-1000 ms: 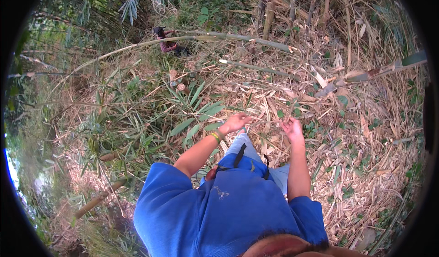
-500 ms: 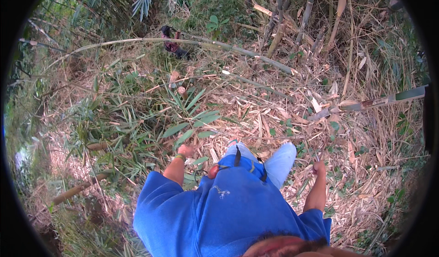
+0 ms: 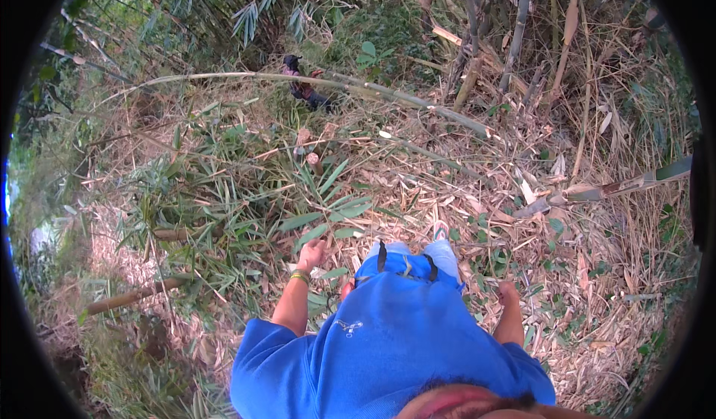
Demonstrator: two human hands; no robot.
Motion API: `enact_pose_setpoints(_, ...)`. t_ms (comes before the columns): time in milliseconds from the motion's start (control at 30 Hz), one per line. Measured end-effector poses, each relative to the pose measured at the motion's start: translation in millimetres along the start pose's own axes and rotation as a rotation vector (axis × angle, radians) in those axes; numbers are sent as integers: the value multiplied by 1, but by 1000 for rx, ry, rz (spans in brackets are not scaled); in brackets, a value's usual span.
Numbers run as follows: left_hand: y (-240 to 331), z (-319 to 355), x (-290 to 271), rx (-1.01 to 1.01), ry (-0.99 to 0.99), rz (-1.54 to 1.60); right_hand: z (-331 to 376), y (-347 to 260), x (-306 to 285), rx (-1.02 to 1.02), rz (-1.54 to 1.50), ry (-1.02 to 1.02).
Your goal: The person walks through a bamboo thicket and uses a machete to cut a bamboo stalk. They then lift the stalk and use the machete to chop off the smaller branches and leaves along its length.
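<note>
A: How many hands show, and what are they doing?

B: Two, both bare and both holding nothing. The left hand [image 3: 310,255] hangs beside the hip with its fingers loosely apart, and a yellow bracelet [image 3: 300,276] sits on that wrist. The right hand [image 3: 509,294] hangs low on the other side; it looks curled, but it is too small and turned away, so I cannot tell whether it is closed.

A: What lies nearest to them?

B: Green bamboo leaves [image 3: 328,218], a spread cluster of them, just ahead of the left hand and not touching it. The right hand hangs over dry leaf litter [image 3: 597,270], pale brown, which covers the ground on that side.

A: Count the bigger pieces for me.

B: One long bamboo stalk [image 3: 388,95] lies bent across the ground well ahead of both hands, running from the left side toward the right. One cut bamboo pole [image 3: 634,182] sticks in from the right edge, well apart from the right hand. Two short brown pieces lie on the left: one [image 3: 130,297] near the lower left and one [image 3: 175,234] above it, both well away from the left hand.

A: Anything else?

B: One dark bird [image 3: 302,83], likely a chicken, stands by the long stalk, far from both hands. The person wears a blue shirt [image 3: 388,352] and pale trousers [image 3: 440,251].
</note>
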State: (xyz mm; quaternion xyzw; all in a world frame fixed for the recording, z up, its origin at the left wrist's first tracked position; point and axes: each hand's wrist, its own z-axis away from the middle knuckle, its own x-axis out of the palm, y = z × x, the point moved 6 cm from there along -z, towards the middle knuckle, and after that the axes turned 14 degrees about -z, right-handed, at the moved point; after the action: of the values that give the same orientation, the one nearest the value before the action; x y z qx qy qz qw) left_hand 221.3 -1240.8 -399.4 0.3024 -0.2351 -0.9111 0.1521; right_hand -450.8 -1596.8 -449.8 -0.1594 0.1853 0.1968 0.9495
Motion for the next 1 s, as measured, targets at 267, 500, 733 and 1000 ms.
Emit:
enact_pose_setpoints(267,-123,62,71,-268,-134,-110,-35,-10,1,-5,84,-87)
enact_pose_setpoints(500,-128,59,103,-284,-184,-108,-32,21,-15,90,-49,-80)
enact_pose_setpoints(733,-18,-6,73,-58,-103,-223,-28,18,32,-78,-82,-21)
enact_pose_setpoints(1000,33,-25,41,43,-49,-54,7,53,51,-213,-175,47)
